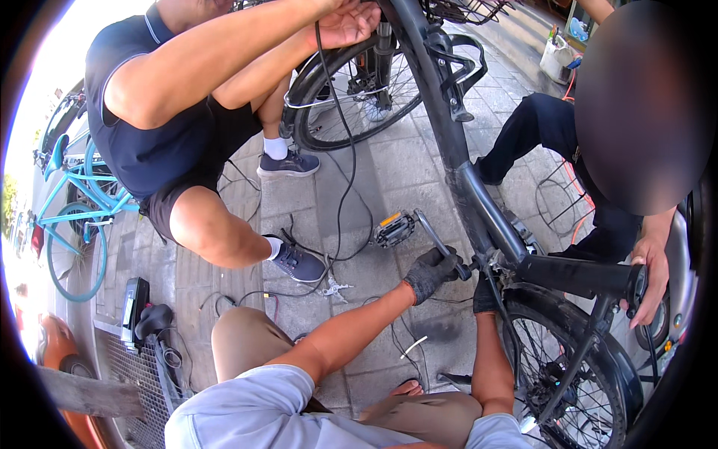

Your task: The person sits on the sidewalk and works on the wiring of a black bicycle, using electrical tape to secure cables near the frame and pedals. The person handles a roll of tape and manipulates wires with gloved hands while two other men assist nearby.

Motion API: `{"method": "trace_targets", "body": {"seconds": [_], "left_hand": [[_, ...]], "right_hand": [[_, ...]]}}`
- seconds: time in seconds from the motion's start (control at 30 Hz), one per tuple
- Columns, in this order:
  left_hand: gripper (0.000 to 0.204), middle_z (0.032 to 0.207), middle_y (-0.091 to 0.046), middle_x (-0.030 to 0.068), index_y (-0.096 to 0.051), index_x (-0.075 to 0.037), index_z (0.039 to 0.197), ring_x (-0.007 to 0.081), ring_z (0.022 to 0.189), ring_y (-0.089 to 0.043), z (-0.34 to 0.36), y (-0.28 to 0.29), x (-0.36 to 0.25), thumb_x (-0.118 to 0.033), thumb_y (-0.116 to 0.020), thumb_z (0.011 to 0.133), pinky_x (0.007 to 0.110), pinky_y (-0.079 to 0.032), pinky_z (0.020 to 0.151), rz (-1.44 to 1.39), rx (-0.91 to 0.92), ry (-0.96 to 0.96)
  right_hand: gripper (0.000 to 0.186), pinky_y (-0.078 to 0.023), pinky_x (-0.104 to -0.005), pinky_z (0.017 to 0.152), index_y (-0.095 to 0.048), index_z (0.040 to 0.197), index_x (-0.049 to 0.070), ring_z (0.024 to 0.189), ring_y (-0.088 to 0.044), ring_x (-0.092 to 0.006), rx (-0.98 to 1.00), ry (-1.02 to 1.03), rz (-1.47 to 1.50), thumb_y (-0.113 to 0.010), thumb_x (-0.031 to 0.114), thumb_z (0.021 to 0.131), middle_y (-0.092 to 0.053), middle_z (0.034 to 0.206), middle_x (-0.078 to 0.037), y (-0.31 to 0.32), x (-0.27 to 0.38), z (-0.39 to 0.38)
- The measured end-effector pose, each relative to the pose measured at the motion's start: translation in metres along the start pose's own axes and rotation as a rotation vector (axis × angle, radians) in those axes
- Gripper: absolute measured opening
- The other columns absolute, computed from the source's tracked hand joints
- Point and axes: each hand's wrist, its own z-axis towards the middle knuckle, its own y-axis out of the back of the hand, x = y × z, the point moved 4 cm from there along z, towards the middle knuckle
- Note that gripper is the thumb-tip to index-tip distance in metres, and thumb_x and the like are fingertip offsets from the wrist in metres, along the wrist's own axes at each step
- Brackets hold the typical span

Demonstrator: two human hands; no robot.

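Observation:
My left hand (432, 275), in a dark grey glove, is closed around the lower end of a bicycle crank arm (432, 230). A black pedal (395, 229) with an orange reflector sits at the crank's other end. My right hand (486, 293), also gloved, reaches in beside the bottom bracket, just ahead of the rear wheel (572, 374). Its fingers are mostly hidden by the black bicycle frame (467, 191) and nearby parts, so I cannot tell what they touch. Loose black cables (345, 187) hang from the front and trail over the paving.
At the left, a person in dark clothes (161, 97) crouches with hands near the front wheel (359, 97). Another person's hand (655, 280) rests by the seat tube at the right. A turquoise bicycle (78, 187), a black saddle (155, 320) and a white bucket (556, 60) stand around.

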Motion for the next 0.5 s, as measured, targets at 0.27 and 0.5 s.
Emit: {"method": "trace_targets", "body": {"seconds": [0.27,0.5], "left_hand": [[0.039,0.11,-0.07,0.0101,-0.058,-0.002,0.127,0.0202,0.099,-0.07,0.005,-0.003,0.004,-0.027,-0.069,0.099,0.034,-0.059,0.085,-0.058,0.005,0.018],[0.039,0.11,-0.069,0.0102,-0.057,-0.001,0.127,0.0202,0.098,-0.07,0.004,-0.003,0.004,-0.026,-0.069,0.099,0.033,-0.059,0.085,-0.059,-0.01,-0.017]], "right_hand": [[0.048,-0.027,-0.0446,0.121,-0.049,0.148,0.003,0.145,-0.038,-0.032,-0.008,-0.014,0.049,-0.059,0.015,0.102,-0.046,0.154,-0.018,0.007,-0.011,-0.006],[0.047,-0.03,-0.046,0.118,-0.052,0.145,0.004,0.139,-0.045,-0.0338,-0.067,-0.008,0.045,-0.062,0.019,0.101,-0.052,0.147,-0.02,0.015,0.005,-0.005]]}}
